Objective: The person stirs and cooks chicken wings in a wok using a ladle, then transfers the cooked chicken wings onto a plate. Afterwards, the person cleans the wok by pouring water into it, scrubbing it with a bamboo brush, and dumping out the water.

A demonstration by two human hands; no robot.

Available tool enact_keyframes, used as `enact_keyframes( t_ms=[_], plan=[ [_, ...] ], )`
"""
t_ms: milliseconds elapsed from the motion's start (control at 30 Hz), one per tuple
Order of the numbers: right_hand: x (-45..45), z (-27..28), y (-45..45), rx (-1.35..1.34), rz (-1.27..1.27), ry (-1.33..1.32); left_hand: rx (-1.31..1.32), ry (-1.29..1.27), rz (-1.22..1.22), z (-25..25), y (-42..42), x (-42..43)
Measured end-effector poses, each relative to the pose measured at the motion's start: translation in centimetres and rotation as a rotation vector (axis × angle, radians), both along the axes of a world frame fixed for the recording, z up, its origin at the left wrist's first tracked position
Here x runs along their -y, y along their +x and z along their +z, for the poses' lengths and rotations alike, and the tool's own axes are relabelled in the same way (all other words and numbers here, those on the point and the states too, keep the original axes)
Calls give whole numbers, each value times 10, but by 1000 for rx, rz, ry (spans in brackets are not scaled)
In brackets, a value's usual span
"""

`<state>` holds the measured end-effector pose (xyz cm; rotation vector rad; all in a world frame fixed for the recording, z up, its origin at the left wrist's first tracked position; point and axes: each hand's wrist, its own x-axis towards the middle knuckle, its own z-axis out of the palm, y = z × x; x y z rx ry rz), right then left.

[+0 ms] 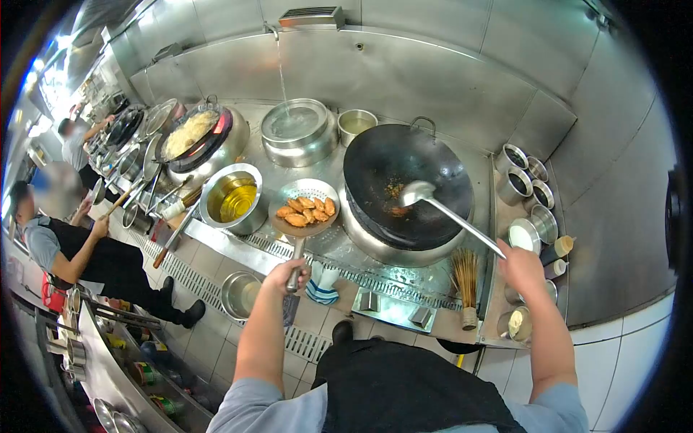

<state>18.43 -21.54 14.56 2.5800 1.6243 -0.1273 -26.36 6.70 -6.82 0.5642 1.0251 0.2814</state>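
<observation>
My left hand [287, 276] is wrapped round the handle of a perforated skimmer [306, 189], which carries several browned fried pieces [307, 211]. My right hand [521, 268] grips the long handle of a metal ladle [417, 193]. The ladle's bowl rests inside a large black wok [375, 155], beside small brown bits [395, 190] at its bottom. Left of the skimmer stands a metal pot with yellow oil [237, 200].
Water runs from a tap [271, 29] onto a lidded round pot [294, 124]. A bamboo brush [465, 278] stands near the front edge. Seasoning containers [515, 185] line the right side. Two people [86, 249] work at the left, near another wok [189, 137].
</observation>
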Motion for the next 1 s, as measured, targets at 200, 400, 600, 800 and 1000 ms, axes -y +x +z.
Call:
enact_keyframes(
  t_ms=[200,400,600,800,1000],
  plan=[
    [37,-27,14,-588,-77,-9,40,100,88,25,6,22],
    [-7,-82,-24,-364,-278,129,43,214,151,84,-23,71],
    [50,-95,-18,-325,-328,269,-71,431,37,148,-30,81],
    [28,-122,-38,-1235,-513,325,-179,667,-173,159,35,60],
    [-52,-85,-91,-1557,-464,423,-451,921,-331,143,128,34]
  ],
)
